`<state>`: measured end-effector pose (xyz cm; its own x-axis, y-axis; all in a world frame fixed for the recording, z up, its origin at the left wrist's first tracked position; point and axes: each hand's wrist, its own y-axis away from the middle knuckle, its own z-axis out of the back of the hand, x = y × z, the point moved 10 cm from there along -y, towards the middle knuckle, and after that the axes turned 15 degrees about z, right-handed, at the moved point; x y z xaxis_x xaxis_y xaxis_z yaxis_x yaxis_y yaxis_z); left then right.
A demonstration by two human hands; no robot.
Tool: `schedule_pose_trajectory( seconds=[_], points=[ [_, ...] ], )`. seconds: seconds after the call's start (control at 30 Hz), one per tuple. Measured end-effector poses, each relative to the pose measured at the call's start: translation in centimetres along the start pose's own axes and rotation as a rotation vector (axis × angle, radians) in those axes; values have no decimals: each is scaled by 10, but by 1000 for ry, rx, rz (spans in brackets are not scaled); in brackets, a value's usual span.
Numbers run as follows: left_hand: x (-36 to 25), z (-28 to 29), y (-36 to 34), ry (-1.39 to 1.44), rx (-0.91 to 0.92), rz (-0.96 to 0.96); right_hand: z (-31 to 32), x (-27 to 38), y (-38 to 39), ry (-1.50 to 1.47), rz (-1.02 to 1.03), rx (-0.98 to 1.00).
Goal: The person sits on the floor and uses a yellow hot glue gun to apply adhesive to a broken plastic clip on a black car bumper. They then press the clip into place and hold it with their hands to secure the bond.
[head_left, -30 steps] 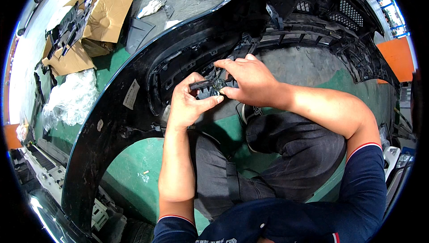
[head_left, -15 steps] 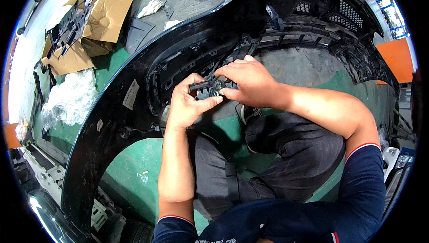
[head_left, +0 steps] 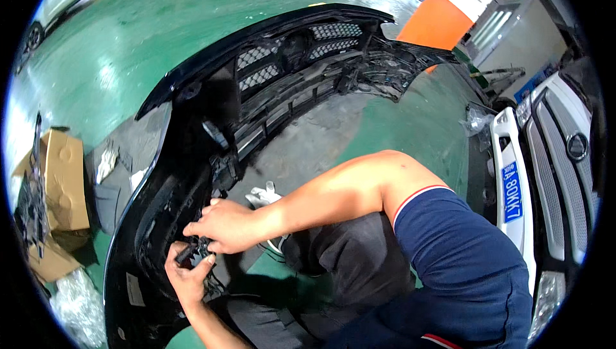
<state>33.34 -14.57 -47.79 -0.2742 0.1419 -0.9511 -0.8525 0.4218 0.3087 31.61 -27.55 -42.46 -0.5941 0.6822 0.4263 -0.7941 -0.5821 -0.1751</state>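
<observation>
My left hand (head_left: 187,276) grips a small black plastic part (head_left: 187,254) from below, with the thumb on one side and the fingers on the other. On the part's upper end lie the bent fingers and thumb of my right hand (head_left: 226,226), so both hands hold it together. Its far side is hidden by my fingers. Behind and beneath the hands a large black car bumper (head_left: 172,179) rests on the floor, its inner side toward me. Mesh grille panels (head_left: 333,39) show in its far section.
White gloves (head_left: 263,195) lie near my shoe. At left stand an open cardboard box (head_left: 66,182) with dark parts and a heap of clear plastic wrap (head_left: 78,304). A white car front (head_left: 513,175) is close on my right. An orange and white pillar (head_left: 437,18) rises beyond the bumper.
The view has swung to the right, so my hands and the bumper appear further left and lower. Both hands still hold the black plastic part.
</observation>
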Motion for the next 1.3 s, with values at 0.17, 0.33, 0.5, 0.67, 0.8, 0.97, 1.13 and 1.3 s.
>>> schedule_pose_trajectory(
  seconds=[0.17, 0.33, 0.5, 0.67, 0.8, 0.97, 1.13, 1.3],
  points=[
    [3, 3, 4, 3, 2, 12, -6, -1, 0, -14, -20, 20],
    [2, 3, 6, -10, -4, 6, -7, -1, -1, -52, -34, 37],
    [2, -2, 7, -34, -26, 13, 2, 0, 5, -44, -21, 1],
    [-4, 5, 11, -20, -77, -35, 4, 0, -4, -47, -1, 96],
    [-19, 12, 19, -194, -145, -99, 7, -3, -8, -120, -21, 16],
    [-9, 10, 23, -33, -95, -103, 6, 7, -1, -29, 11, 44],
    [-18, 5, 31, -163, -158, -115, 7, 5, -2, -66, -14, 94],
    [-16, -1, 29, -224, -132, -106, 9, 3, 1, -47, 2, 80]
  ],
)
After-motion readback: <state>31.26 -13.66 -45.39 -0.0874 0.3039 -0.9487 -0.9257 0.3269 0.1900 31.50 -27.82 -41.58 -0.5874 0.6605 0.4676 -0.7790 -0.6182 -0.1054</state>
